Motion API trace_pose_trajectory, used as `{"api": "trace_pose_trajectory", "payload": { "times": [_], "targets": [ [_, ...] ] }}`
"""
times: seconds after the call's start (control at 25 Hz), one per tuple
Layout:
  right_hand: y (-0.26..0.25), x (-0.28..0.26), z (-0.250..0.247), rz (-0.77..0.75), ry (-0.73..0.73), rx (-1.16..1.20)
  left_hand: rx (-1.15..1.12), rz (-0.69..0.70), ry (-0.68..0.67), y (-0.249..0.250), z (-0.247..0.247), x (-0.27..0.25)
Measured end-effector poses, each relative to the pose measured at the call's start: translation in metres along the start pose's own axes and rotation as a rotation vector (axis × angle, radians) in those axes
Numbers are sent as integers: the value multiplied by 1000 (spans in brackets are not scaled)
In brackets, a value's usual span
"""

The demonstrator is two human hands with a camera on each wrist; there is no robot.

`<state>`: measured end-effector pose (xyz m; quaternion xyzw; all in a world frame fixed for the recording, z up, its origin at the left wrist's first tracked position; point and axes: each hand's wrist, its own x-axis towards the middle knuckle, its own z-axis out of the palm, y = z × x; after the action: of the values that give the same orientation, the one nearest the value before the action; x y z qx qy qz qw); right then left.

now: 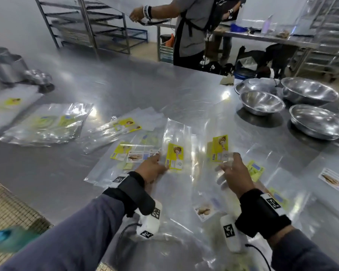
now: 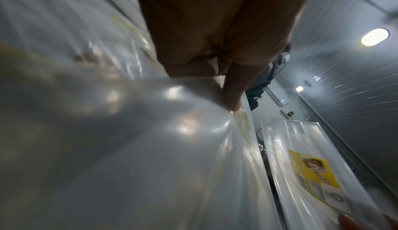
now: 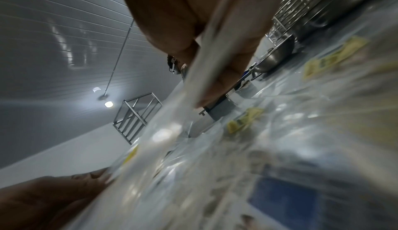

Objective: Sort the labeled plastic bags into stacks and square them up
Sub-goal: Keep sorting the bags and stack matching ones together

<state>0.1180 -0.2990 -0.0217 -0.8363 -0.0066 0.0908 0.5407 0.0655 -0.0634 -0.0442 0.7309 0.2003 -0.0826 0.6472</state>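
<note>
The left hand (image 1: 152, 169) is pinching a clear plastic bag with a yellow label (image 1: 175, 145) above the steel table (image 1: 125, 85), while the right hand (image 1: 236, 173) is gripping a second yellow-labelled clear bag (image 1: 219, 151) just beside it, over scattered bags.

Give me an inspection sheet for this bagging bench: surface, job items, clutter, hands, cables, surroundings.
Surface: steel table, shiny, partly covered with bags.
Job's things: clear yellow-label bag lifted in the left hand; second yellow-label bag in the right hand; rough bag stack at far left, not squared; loose bags scattered to the right.
Clutter: four steel bowls at the right; metal containers at far left.
Hands: left hand pinches its bag's edge; right hand holds its bag, fingers behind the plastic.
Cables: black cable from the right wrist camera.
Surroundings: another person at a rear table; metal racks.
</note>
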Motion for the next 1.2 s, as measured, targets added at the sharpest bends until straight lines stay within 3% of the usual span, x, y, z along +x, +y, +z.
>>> {"api": "trace_pose_trajectory", "payload": {
  "times": [0.28, 0.48, 0.8, 0.96, 1.2],
  "targets": [
    [-64, 8, 83, -105, -177, 123, -178, 98, 64, -4, -101, -23],
    [-116, 22, 190, -120, -201, 143, -161, 153, 136, -7, -222, -20],
    [-199, 38, 360, -132, -275, 127, -231, 121, 128, -23, -406, 14],
    [-228, 44, 417, -146, -344, 121, -262, 130, 187, -26, -459, 21],
    [-268, 54, 483, -227, -511, 89, -333, 135, 406, -34, -521, 13]
  ]
}}
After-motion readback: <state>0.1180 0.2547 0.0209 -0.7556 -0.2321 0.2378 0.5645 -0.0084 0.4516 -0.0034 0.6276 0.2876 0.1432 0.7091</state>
